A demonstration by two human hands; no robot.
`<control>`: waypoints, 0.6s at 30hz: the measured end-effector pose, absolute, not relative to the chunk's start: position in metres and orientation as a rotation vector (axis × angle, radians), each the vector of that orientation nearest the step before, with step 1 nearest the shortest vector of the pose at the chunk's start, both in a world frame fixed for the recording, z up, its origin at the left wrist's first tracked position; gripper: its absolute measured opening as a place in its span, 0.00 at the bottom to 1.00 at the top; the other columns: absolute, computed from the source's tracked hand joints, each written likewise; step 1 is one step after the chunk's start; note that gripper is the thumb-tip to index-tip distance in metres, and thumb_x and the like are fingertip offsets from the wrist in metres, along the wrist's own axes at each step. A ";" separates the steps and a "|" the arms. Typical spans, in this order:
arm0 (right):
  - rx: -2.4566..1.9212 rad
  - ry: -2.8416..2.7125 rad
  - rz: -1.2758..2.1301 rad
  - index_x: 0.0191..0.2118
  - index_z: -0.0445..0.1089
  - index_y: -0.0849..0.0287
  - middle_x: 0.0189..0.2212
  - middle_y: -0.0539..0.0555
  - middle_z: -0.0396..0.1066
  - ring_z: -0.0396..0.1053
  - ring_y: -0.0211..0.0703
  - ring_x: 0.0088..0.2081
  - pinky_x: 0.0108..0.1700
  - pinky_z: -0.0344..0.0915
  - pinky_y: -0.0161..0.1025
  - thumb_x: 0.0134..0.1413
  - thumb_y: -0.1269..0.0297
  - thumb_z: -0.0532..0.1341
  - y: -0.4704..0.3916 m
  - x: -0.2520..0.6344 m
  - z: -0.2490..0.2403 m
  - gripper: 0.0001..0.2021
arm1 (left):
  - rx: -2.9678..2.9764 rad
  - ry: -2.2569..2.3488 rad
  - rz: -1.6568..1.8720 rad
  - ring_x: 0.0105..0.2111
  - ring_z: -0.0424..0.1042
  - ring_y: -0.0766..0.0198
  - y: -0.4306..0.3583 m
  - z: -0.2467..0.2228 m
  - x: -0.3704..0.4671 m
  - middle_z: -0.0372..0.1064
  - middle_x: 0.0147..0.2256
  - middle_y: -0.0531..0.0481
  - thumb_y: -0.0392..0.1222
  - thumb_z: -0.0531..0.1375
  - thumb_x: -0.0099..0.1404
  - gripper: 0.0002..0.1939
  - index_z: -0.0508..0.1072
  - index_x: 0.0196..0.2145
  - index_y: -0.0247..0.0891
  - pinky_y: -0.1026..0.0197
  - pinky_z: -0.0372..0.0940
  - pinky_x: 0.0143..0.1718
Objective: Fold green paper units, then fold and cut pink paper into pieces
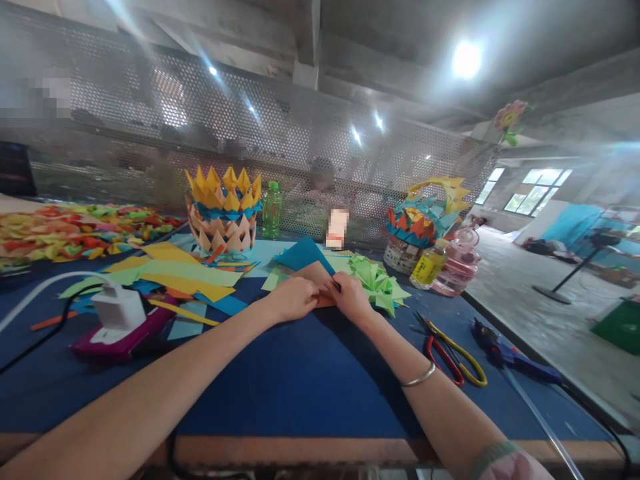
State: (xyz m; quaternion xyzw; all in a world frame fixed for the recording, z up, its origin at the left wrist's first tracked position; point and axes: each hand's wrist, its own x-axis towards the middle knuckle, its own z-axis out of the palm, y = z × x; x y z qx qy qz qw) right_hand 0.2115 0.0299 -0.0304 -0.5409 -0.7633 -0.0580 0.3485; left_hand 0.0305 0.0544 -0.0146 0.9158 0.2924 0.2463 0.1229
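Observation:
Both hands are closed on a peach-coloured sheet of paper (314, 272) above the middle of the table. My left hand (295, 298) has its fingers curled at the paper's near left edge. My right hand (351, 293) pinches the right side, with a small dark spot at its fingertips that I cannot make out. Just behind the peach paper lies a blue sheet of paper (306, 252). Green folded paper pieces (377, 280) are heaped beside my right hand. Part of the peach paper is hidden by my fingers.
Scissors (453, 353) and a blue glue gun (520, 353) lie at right. At left are paper strips (175, 273), a purple power strip (120, 337) and a white charger (119, 307). Folded-paper baskets (224, 213) and bottles (273, 212) stand at the back.

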 end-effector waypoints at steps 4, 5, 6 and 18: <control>-1.396 -1.982 -0.137 0.20 0.60 0.58 0.22 0.48 0.62 0.58 0.37 0.26 0.31 0.52 0.33 0.58 0.70 0.57 0.028 0.211 -0.028 0.15 | 2.706 0.911 0.702 0.30 0.73 0.59 0.059 -0.017 0.030 0.77 0.28 0.46 0.35 0.55 0.57 0.12 0.79 0.28 0.41 0.61 0.60 0.33; -1.397 -1.979 -0.134 0.20 0.59 0.58 0.22 0.48 0.62 0.58 0.37 0.26 0.31 0.52 0.33 0.58 0.70 0.57 0.028 0.211 -0.028 0.16 | 2.710 0.930 0.705 0.30 0.73 0.59 0.060 -0.017 0.030 0.77 0.28 0.46 0.35 0.55 0.57 0.12 0.79 0.27 0.40 0.61 0.60 0.33; -1.399 -1.977 -0.133 0.20 0.59 0.58 0.22 0.48 0.62 0.58 0.37 0.26 0.31 0.52 0.33 0.58 0.70 0.57 0.028 0.211 -0.028 0.16 | 2.711 0.948 0.709 0.29 0.73 0.59 0.062 -0.017 0.029 0.77 0.28 0.46 0.35 0.55 0.57 0.12 0.79 0.26 0.40 0.61 0.59 0.32; -1.398 -1.955 -0.130 0.22 0.63 0.58 0.22 0.49 0.64 0.61 0.38 0.26 0.30 0.52 0.33 0.58 0.69 0.58 0.034 0.214 -0.033 0.13 | 2.567 1.057 0.898 0.25 0.69 0.64 0.063 -0.014 0.029 0.74 0.23 0.50 0.37 0.58 0.56 0.08 0.73 0.21 0.38 0.63 0.55 0.27</control>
